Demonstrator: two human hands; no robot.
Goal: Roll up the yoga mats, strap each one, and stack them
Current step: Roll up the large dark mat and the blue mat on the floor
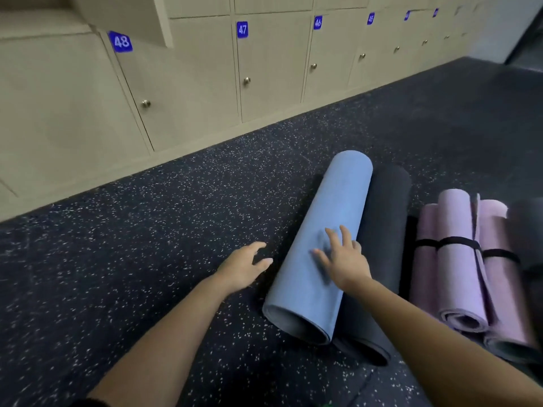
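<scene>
A rolled blue yoga mat (329,230) lies on the dark speckled floor, with no strap visible on it. A rolled dark grey mat (385,227) lies against its right side. My right hand (343,259) rests flat on top of the blue roll, fingers spread. Just left of the blue roll my left hand (244,265) hovers above the floor, fingers apart and holding nothing. To the right, two rolled pink mats (458,265) lie side by side, bound by a black strap (458,242).
A row of beige lockers (188,83) numbered 48, 47, 46 runs along the far side of the floor (147,245). Another dark roll (529,230) shows blurred at the right edge, beyond the pink mats.
</scene>
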